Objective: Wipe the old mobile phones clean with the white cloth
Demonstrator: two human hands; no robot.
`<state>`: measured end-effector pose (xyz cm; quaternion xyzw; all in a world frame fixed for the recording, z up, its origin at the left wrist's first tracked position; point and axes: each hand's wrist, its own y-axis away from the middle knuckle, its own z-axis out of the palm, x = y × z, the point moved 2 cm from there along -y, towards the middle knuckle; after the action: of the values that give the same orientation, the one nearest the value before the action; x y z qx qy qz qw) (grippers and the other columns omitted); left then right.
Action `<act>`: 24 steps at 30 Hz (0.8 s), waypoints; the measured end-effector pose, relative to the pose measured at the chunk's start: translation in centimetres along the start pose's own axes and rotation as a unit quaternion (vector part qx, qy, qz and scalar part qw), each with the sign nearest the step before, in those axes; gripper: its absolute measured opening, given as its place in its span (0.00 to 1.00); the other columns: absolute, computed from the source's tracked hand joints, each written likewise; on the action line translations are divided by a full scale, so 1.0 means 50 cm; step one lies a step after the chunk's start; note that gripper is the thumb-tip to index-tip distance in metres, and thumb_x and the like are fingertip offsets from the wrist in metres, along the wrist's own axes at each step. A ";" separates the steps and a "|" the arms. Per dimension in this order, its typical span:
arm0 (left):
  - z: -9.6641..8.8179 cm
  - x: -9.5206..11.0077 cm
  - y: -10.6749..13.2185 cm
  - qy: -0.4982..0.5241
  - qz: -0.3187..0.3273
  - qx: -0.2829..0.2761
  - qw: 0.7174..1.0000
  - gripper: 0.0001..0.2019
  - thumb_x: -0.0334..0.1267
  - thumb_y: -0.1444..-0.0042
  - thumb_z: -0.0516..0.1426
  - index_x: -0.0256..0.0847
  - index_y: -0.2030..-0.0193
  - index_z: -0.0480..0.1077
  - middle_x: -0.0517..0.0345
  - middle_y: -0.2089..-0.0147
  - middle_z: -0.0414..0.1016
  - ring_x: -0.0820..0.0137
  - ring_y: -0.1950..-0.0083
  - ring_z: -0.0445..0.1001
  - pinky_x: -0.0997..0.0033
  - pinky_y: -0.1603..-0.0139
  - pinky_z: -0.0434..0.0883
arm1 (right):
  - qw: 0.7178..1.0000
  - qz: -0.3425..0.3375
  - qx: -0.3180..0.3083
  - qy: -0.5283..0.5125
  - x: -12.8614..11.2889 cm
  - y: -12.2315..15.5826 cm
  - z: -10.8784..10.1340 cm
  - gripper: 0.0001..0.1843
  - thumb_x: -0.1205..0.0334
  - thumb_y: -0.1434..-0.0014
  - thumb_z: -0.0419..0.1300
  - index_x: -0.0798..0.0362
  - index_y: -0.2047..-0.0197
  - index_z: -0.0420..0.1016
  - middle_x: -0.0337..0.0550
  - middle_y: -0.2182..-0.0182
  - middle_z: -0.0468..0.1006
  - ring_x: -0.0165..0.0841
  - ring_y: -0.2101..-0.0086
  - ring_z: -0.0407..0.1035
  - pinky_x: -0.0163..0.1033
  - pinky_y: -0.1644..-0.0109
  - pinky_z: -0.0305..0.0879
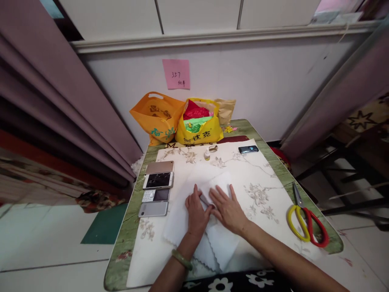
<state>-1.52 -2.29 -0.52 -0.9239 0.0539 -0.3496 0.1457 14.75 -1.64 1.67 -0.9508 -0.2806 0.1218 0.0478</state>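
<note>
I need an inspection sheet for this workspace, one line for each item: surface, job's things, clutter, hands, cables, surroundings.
Surface: table with a green edge, covered by a flowered mat.
Job's things: white cloth with zigzag edges, partly folded.
Clutter: four phones in a column at left; scissors at right; small bottle and small dark device further back; bags at the far edge.
Hands: left hand and right hand lie flat on the cloth, side by side.
Cables: nothing seen.
Surroundings: wall with pink note; curtains on both sides.
</note>
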 end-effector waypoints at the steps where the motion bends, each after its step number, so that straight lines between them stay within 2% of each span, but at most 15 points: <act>1: 0.000 0.000 0.000 -0.005 0.000 -0.001 1.000 0.45 0.39 0.48 0.60 0.38 0.29 0.39 0.46 0.48 0.69 0.56 0.47 0.67 0.47 0.40 0.57 | 1.000 -0.019 -0.007 -0.006 -0.001 0.000 0.000 0.30 0.47 0.31 0.43 0.48 0.30 0.51 0.43 0.34 0.57 0.43 0.33 0.44 0.63 0.32 0.22; 3: 0.001 -0.001 0.001 -0.011 0.000 0.005 1.000 0.45 0.41 0.48 0.61 0.38 0.29 0.39 0.46 0.48 0.69 0.57 0.48 0.67 0.47 0.41 0.58 | 1.000 0.001 0.000 -0.005 0.002 0.000 0.000 0.28 0.48 0.31 0.42 0.46 0.31 0.52 0.41 0.34 0.59 0.43 0.33 0.45 0.64 0.33 0.21; 6: 0.004 -0.004 0.001 -0.010 -0.001 0.009 1.000 0.47 0.43 0.49 0.62 0.38 0.29 0.38 0.47 0.49 0.70 0.57 0.49 0.67 0.47 0.41 0.57 | 0.996 0.079 0.032 0.015 0.007 0.002 0.000 0.29 0.49 0.31 0.42 0.51 0.31 0.52 0.45 0.35 0.59 0.47 0.34 0.45 0.68 0.34 0.21; 8: 0.005 -0.005 0.001 -0.010 -0.002 0.001 1.000 0.46 0.41 0.48 0.61 0.38 0.29 0.37 0.47 0.49 0.69 0.57 0.48 0.67 0.47 0.40 0.56 | 0.998 0.049 0.029 0.015 0.001 0.005 0.003 0.30 0.48 0.31 0.44 0.52 0.31 0.52 0.47 0.34 0.58 0.46 0.34 0.46 0.66 0.33 0.23; 10: 0.005 -0.006 0.001 -0.009 -0.003 -0.006 1.000 0.46 0.40 0.47 0.60 0.39 0.29 0.37 0.46 0.48 0.69 0.56 0.47 0.67 0.46 0.40 0.56 | 1.000 0.000 0.016 0.009 -0.003 0.008 0.006 0.30 0.48 0.32 0.45 0.50 0.30 0.51 0.45 0.34 0.58 0.44 0.34 0.46 0.63 0.32 0.24; 11: 0.005 -0.006 0.001 -0.009 -0.004 -0.006 1.000 0.46 0.41 0.47 0.60 0.39 0.29 0.37 0.46 0.48 0.69 0.56 0.47 0.67 0.46 0.40 0.56 | 1.000 -0.003 0.014 0.008 -0.001 0.009 0.007 0.29 0.49 0.31 0.45 0.49 0.30 0.51 0.44 0.34 0.59 0.44 0.34 0.46 0.63 0.32 0.24; 15: 0.004 -0.005 0.002 -0.008 -0.004 0.005 1.000 0.48 0.45 0.49 0.62 0.39 0.29 0.38 0.47 0.49 0.69 0.56 0.48 0.67 0.46 0.41 0.56 | 0.995 0.089 0.048 0.023 0.018 0.013 0.004 0.29 0.52 0.31 0.45 0.51 0.30 0.51 0.47 0.35 0.60 0.48 0.34 0.47 0.69 0.35 0.21; 17: 0.004 -0.005 0.002 -0.009 0.000 0.006 1.000 0.47 0.43 0.49 0.62 0.39 0.29 0.38 0.47 0.49 0.69 0.57 0.48 0.67 0.47 0.41 0.57 | 0.997 0.057 0.045 0.016 0.018 0.017 0.003 0.29 0.53 0.32 0.46 0.51 0.30 0.51 0.48 0.35 0.60 0.47 0.34 0.47 0.67 0.34 0.23; 19: 0.004 -0.005 0.002 -0.010 0.005 0.005 1.000 0.46 0.40 0.49 0.62 0.39 0.29 0.39 0.47 0.49 0.69 0.57 0.48 0.67 0.48 0.41 0.57 | 1.000 -0.008 0.028 0.000 0.014 0.022 0.002 0.29 0.53 0.32 0.47 0.47 0.31 0.52 0.44 0.35 0.61 0.45 0.34 0.47 0.65 0.33 0.24; 20: 0.004 -0.005 0.002 -0.011 0.006 0.005 1.000 0.46 0.40 0.49 0.62 0.39 0.29 0.39 0.47 0.49 0.69 0.57 0.48 0.67 0.48 0.41 0.57 | 0.999 -0.020 0.025 -0.005 0.014 0.024 0.000 0.28 0.54 0.32 0.48 0.45 0.31 0.52 0.42 0.36 0.62 0.44 0.34 0.48 0.65 0.33 0.24; 22: 0.005 -0.005 0.001 -0.012 0.004 0.005 1.000 0.48 0.42 0.50 0.62 0.38 0.29 0.39 0.47 0.49 0.69 0.57 0.48 0.67 0.47 0.41 0.57 | 0.999 0.024 0.040 -0.004 0.022 0.027 -0.006 0.26 0.55 0.32 0.47 0.44 0.32 0.55 0.42 0.37 0.64 0.45 0.35 0.49 0.67 0.34 0.23; 24: 0.005 -0.005 0.001 -0.014 0.001 0.006 1.000 0.48 0.44 0.50 0.63 0.38 0.29 0.39 0.48 0.50 0.69 0.56 0.48 0.67 0.47 0.41 0.57 | 0.994 0.086 0.060 -0.001 0.028 0.029 -0.013 0.26 0.55 0.32 0.47 0.48 0.32 0.57 0.46 0.38 0.65 0.48 0.35 0.49 0.69 0.35 0.22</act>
<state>-1.56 -2.22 -0.85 -0.9278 0.0508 -0.3366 0.1526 16.80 -2.10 1.79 -0.9667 -0.1899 0.1434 0.0938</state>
